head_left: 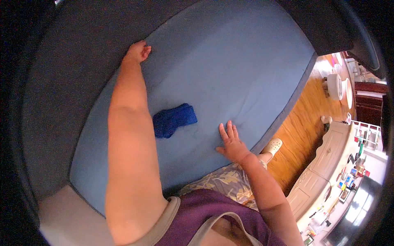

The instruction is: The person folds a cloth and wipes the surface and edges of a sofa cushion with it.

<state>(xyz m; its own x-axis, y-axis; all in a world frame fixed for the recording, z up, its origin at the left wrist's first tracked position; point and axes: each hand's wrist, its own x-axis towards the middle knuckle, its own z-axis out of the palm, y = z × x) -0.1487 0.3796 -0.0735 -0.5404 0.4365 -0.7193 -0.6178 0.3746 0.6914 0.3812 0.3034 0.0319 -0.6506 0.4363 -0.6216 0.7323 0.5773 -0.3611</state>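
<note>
A wide grey-blue seat cover (pixel 213 74) stretches over the cushion in front of me. On its left part lies a bunched dark blue cloth (pixel 175 120), touched by neither hand. My left hand (pixel 139 51) is at the far left seam, where the seat meets the dark backrest. Its fingers are curled closed, and whatever they may hold is hidden. My right hand (pixel 233 145) rests near the front edge of the seat, fingers spread, palm toward the cover, with nothing in it.
The dark grey backrest (pixel 65 82) rises along the left, with a dark armrest (pixel 324 28) at the far end. Right of the seat is a wooden floor (pixel 305 135). A white cabinet (pixel 324 164) carries small items and a television (pixel 353 213). A white stool (pixel 335 87) stands farther off.
</note>
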